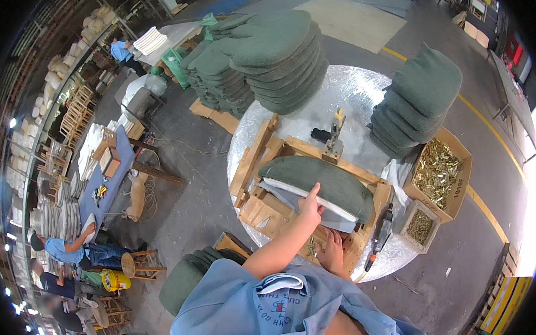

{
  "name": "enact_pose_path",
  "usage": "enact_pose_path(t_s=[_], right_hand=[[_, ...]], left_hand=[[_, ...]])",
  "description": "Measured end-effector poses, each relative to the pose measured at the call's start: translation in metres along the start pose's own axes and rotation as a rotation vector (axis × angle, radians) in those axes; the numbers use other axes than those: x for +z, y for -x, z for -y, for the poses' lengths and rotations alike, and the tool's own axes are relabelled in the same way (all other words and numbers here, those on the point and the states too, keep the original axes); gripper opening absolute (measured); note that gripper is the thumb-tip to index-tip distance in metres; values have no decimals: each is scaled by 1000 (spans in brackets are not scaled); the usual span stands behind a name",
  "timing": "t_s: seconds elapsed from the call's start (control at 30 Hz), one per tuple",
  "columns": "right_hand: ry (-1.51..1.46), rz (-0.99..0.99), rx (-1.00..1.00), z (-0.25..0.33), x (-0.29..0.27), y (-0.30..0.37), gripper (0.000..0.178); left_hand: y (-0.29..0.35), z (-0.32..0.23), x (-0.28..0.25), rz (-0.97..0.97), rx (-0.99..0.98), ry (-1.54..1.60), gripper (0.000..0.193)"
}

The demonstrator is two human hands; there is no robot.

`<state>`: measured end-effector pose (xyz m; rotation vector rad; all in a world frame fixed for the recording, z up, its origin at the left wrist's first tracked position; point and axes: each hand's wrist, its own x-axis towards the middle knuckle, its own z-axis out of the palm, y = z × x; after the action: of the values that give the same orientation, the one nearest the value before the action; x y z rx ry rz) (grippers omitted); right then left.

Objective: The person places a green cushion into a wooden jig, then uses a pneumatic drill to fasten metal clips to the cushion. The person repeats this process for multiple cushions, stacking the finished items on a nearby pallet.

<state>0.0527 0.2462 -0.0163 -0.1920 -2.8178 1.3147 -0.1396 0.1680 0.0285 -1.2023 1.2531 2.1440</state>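
A dark green padded cushion (317, 180) with a white front edge sits tilted in a wooden frame (368, 226) on the round table. My left hand (310, 204) grips its front edge, thumb upward. Below it, my right hand (331, 249) rests at the near side of the frame with fingers stretched out, their tips partly hidden. Brass-coloured metal pieces (311, 245) lie beside this hand. Mounted at the frame's far side is a metal clamp (333, 141). To the right of the frame lies a black power driver (379, 237).
Stacks of green cushions (281, 63) stand at the far left, with another stack (419, 99) at the right. A cardboard box of brass-coloured fittings (441, 173) and a smaller box of metal pieces (419, 227) flank the foil-covered table (348, 81). Other people work at left.
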Motion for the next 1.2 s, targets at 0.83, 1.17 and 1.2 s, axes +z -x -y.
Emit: enact_pose_path(t_s=[0.83, 1.17, 1.2], right_hand=[[84, -120, 7, -14, 20, 14, 67], [194, -226, -151, -28, 42, 12, 54], [165, -233, -129, -25, 42, 15, 53]], left_hand=[[-63, 31, -16, 353, -64, 154, 43], [65, -47, -98, 460, -76, 51, 42], [76, -55, -112, 509, -73, 74, 39]])
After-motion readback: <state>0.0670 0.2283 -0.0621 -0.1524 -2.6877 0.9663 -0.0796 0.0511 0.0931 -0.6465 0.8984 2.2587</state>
